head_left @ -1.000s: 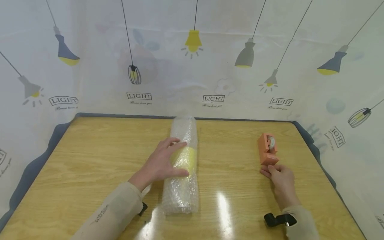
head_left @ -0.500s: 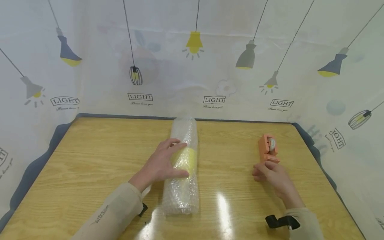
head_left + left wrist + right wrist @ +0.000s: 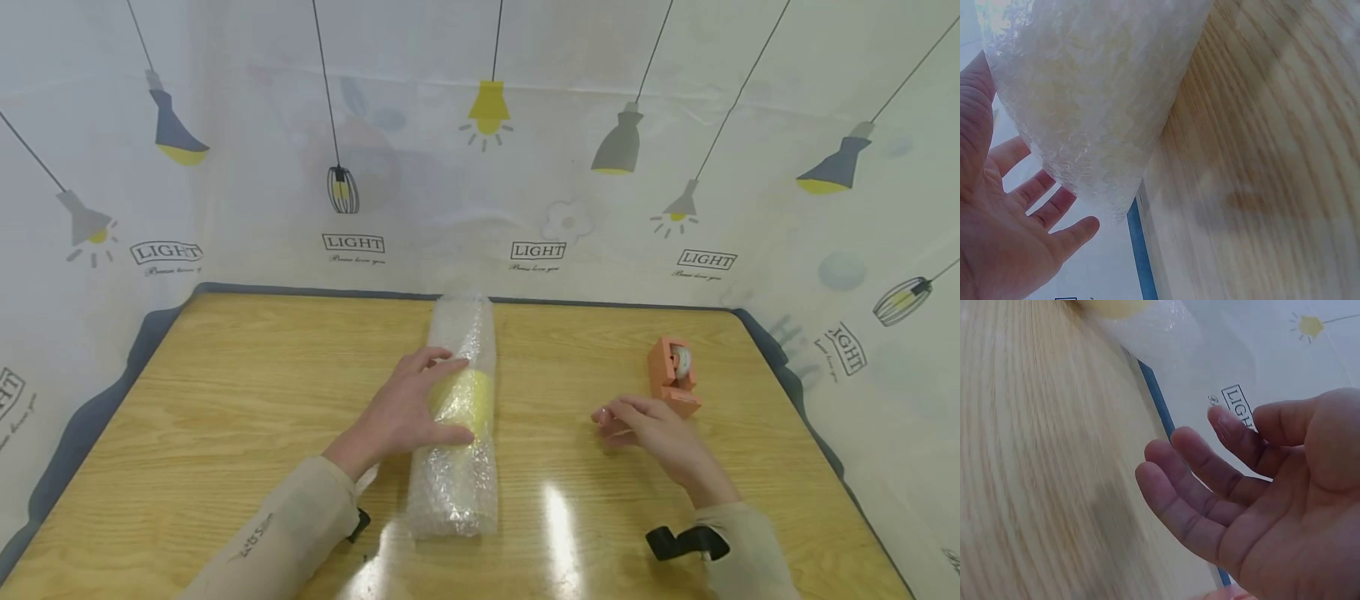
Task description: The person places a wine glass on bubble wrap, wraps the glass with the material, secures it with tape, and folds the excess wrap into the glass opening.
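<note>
A long bubble-wrapped package point(image 3: 453, 492), with something yellow point(image 3: 471, 400) showing through the wrap, lies lengthwise mid-table. My left hand point(image 3: 401, 408) rests on its top with thumb and index spread apart. In the left wrist view the left hand's fingers point(image 3: 1041, 187) are fairly straight against the bubble wrap point(image 3: 1097, 94), the little finger free of it. My right hand point(image 3: 656, 433) is above the table, right of the package. Its thumb and index finger pinch a small clear piece of tape point(image 3: 1222, 428), barely visible. An orange tape dispenser point(image 3: 670, 371) stands just beyond that hand.
The wooden table point(image 3: 262, 358) has a dark blue edge along the back and sides. A white wall covering point(image 3: 420, 183) printed with lamps surrounds it. Black straps sit on both wrists.
My right hand has left the front of the tape dispenser and moved left toward the package, with the tape piece at its fingertips. My left hand stays on the package.
</note>
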Tool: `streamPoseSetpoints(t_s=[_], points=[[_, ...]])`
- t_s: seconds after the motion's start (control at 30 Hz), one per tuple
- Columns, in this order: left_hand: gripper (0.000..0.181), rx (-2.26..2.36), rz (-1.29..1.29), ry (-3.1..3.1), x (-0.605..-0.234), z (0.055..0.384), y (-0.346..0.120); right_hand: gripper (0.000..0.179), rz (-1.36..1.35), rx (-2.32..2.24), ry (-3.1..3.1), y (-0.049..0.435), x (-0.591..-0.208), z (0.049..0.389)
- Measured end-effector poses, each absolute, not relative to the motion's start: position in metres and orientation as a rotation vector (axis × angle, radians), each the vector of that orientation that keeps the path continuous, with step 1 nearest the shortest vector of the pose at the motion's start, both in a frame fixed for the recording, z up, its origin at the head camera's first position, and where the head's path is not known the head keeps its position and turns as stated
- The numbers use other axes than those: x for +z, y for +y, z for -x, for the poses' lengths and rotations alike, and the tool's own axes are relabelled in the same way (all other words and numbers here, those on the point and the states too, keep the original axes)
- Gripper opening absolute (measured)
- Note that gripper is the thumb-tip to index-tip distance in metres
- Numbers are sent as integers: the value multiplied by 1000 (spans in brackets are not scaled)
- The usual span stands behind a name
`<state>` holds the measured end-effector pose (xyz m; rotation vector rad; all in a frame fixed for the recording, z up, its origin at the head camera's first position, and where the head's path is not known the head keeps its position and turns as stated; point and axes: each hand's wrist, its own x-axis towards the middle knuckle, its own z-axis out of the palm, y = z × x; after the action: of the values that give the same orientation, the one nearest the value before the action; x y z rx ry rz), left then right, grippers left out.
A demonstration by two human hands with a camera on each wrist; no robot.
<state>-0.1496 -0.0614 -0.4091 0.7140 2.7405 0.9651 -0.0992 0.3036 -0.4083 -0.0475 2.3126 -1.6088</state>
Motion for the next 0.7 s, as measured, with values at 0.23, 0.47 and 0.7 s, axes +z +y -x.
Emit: streamPoseSetpoints(t_s=[0.23, 0.47, 0.7], points=[[103, 968, -712, 2736, -410, 150, -61, 37, 162, -1602, 2282, 286, -405, 106], [103, 978, -720, 2734, -409, 149, -61, 37, 222, -1594, 2245, 270, -401, 112], [103, 978, -730, 2739, -408, 149, -61, 39, 257, -1516, 2253, 256, -398, 118]])
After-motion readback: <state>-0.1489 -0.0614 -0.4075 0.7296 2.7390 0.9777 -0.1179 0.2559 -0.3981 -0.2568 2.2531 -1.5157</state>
